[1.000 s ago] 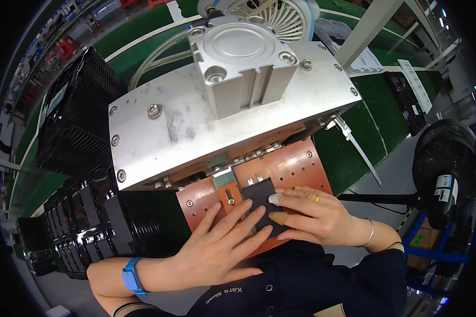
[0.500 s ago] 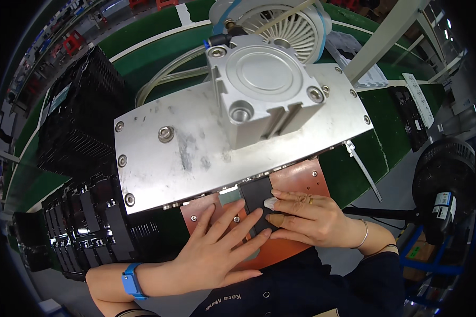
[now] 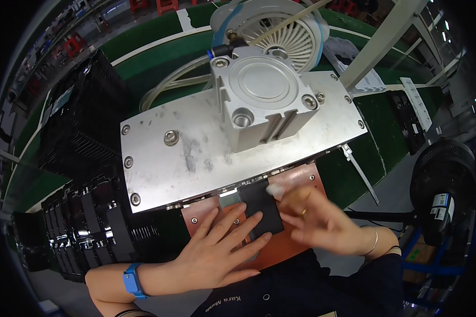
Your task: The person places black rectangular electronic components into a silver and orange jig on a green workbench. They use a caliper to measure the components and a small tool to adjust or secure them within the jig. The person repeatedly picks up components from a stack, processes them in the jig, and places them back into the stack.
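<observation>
Black flat part (image 3: 263,212) is pressed onto the copper plate (image 3: 293,247) by spread left hand (image 3: 217,252) fingers and blurred right hand (image 3: 322,224) fingertips.

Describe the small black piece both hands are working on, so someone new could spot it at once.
Find the big grey metal plate with the square pneumatic cylinder on top. Below its near edge lies a copper-coloured base plate. The flat black rectangular part sits on it, between the left hand and right hand, the only black thing on the copper.

Black crates (image 3: 76,132) left; white fan (image 3: 288,29); black fan (image 3: 447,179).
</observation>
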Tool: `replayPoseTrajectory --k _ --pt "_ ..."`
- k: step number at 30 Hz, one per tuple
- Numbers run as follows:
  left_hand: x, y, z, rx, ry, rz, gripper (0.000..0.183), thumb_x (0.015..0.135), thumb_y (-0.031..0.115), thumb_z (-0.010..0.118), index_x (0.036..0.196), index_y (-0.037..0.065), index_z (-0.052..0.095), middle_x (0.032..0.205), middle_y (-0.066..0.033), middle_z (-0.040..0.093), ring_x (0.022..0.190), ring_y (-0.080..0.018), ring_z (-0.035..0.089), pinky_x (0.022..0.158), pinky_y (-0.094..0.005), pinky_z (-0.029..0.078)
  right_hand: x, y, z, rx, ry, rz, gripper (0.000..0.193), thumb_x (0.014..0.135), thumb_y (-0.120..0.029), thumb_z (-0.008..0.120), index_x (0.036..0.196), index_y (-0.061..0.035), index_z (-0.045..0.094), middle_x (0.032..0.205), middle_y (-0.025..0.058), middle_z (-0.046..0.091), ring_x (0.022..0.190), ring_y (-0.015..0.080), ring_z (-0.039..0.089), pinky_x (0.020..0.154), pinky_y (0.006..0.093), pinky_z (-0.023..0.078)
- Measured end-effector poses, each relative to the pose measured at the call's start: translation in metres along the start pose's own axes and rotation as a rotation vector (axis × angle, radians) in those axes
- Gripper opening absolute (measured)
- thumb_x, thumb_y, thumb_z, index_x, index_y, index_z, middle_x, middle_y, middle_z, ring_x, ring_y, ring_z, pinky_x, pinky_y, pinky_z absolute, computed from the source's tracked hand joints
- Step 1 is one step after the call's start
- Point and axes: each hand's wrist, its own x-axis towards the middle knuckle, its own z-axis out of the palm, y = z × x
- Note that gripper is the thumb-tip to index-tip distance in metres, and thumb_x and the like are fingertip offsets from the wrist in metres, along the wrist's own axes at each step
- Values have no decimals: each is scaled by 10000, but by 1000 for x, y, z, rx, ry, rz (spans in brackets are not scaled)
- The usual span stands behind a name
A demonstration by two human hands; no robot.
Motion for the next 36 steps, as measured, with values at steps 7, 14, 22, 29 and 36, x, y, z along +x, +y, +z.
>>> replayPoseTrajectory --k 7,14,22,29,36 --pt "-3 3 -10 -263 326 -19 443 814 272 733 1197 83 614 1200 -152 576 1033 -301 587 840 -395 486 26 2 -18 -299 166 -13 283 855 -17 689 1058 -21 491 1025 49 543 930 115 605 805 248 528" --pt "1 28 -18 -1186 579 -466 245 870 142 719 996 -25 591 822 -33 632 719 -46 602 590 -205 484 19 10 31 -299 38 -220 241 875 10 665 1049 -12 500 1013 60 577 932 126 641 767 246 547" --pt "-148 -43 -63 -280 1322 -716 429 934 86 611 1326 -54 506 785 40 497 682 -29 417 571 -198 371 94 7 85 -1224 -242 -954 178 833 -73 679 988 -21 608 938 88 618 806 222 671 689 303 562" --pt "-235 -129 -48 63 987 -1080 423 916 97 606 1325 9 544 685 15 448 618 -69 359 541 -240 338 214 49 142 -1632 -220 -1523 149 805 -177 566 932 -121 620 894 3 603 958 170 584 832 323 456" --pt "-272 -145 -30 480 658 -1126 429 958 208 557 1374 110 520 1356 -163 467 1167 -292 441 1000 -384 336 231 77 171 -1874 -344 -1475 191 827 -224 593 811 -86 723 860 34 690 940 217 587 860 418 466"
